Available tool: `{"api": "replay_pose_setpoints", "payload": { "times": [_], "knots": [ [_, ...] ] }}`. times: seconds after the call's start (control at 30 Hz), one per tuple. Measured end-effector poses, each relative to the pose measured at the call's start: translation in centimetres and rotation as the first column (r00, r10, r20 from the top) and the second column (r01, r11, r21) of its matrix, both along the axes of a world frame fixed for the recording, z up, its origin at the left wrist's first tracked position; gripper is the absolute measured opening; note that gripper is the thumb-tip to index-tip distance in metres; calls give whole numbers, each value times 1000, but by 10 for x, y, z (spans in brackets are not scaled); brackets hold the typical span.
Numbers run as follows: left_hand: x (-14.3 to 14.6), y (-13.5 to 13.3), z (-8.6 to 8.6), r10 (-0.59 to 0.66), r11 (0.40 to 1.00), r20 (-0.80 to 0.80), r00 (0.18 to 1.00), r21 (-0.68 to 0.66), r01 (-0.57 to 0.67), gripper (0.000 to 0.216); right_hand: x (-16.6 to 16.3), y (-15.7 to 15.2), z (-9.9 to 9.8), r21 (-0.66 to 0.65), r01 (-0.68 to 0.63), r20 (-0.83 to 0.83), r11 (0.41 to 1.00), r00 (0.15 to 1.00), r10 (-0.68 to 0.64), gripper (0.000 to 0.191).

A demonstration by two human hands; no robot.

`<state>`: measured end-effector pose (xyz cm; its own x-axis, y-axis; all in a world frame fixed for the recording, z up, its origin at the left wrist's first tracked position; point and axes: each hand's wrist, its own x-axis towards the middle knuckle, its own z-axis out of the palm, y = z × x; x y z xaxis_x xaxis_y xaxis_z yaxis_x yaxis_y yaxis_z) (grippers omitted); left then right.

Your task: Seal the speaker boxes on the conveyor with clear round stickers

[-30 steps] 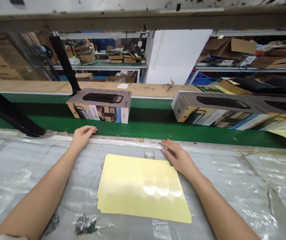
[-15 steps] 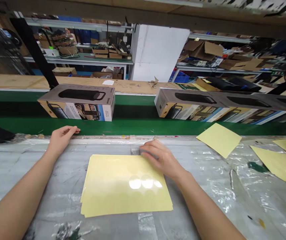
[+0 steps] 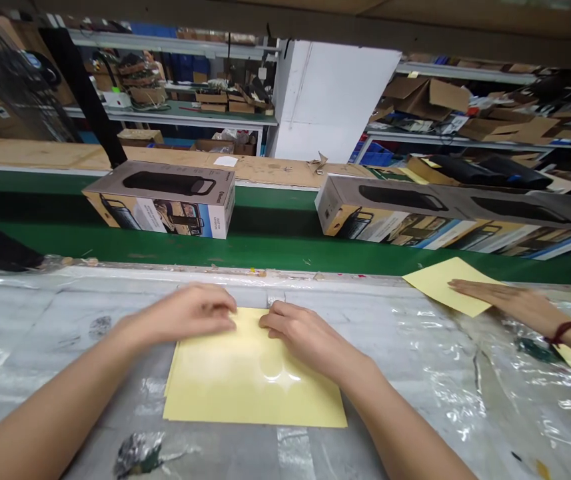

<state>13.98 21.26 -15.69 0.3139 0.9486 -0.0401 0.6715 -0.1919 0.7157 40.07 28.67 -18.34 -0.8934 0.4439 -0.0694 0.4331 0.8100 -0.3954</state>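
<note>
A stack of pale yellow sheets with faint round clear stickers (image 3: pixel 255 393) lies on the plastic-covered table before me. My right hand (image 3: pixel 308 333) is closed at the top edge of the uppermost sheet, thumb and fingers pinched on it. Over the top left corner of the stack is my left hand (image 3: pixel 190 312), slightly blurred. Its fingers are curled in toward the thumb, and what lies between the fingertips cannot be made out. Behind the hands, a printed speaker box (image 3: pixel 165 200) rests on the green belt.
More printed boxes (image 3: pixel 395 213) stand in a row along the green belt (image 3: pixel 275 250) at right. Another person's hand (image 3: pixel 510 300), with a red wristband, lies on a separate yellow sheet (image 3: pixel 445 283). A dark post (image 3: pixel 85 100) rises at left.
My left hand has moved right, from the belt's edge to the stack's top left corner. My right hand has shifted slightly lower. Another person's hand has come in from the right.
</note>
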Motion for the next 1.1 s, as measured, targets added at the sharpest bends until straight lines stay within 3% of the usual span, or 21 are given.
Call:
{"api": "replay_pose_setpoints", "payload": {
  "times": [0.07,0.23,0.73,1.1],
  "knots": [
    [22,-2,-8,-119,986,-32,992,-120,115,11,-2,0,4,-18,2,19,1000,1000,-2,21],
    [32,-2,-29,-115,984,-32,993,-140,109,8,-6,0,5,-28,-4,27,1000,1000,4,25],
    [25,-3,-33,-54,979,127,990,-187,77,8,1,3,-13,-94,-9,-98,996,995,0,32],
    [23,-3,-37,-104,987,97,990,-111,115,9,7,-2,-14,-63,-41,-142,997,989,31,35]
  ]
}}
